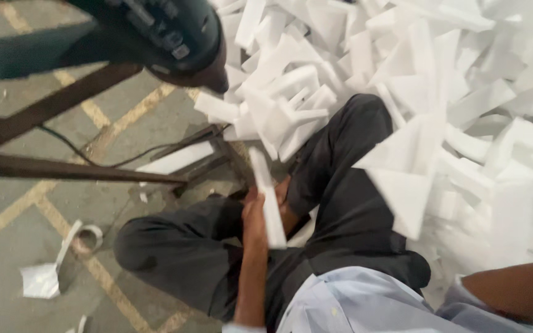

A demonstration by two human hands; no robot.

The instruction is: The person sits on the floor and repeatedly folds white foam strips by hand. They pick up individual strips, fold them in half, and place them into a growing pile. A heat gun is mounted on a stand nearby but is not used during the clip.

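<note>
Right forearm (pixel 513 296) at bottom-right corner, its hand out of frame, grip unknown.
Left hand (pixel 255 209) over the lap, fingers closed on one white foam strip (pixel 266 197), long axis near vertical, top end tilted slightly left. Foam offcut pile (pixel 439 92) fills the floor to the right, uncountable; bare concrete floor (pixel 26 209) open to the left beyond the metal frame (pixel 63 166).

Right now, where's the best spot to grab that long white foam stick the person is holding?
Probably the lower half of the long white foam strip, coming from its left side, as the left hand does. The strip is thin, flat and stands nearly upright between the knees, so fingers can wrap its narrow edges there. The top end is free. The right hand is out of view.
</note>
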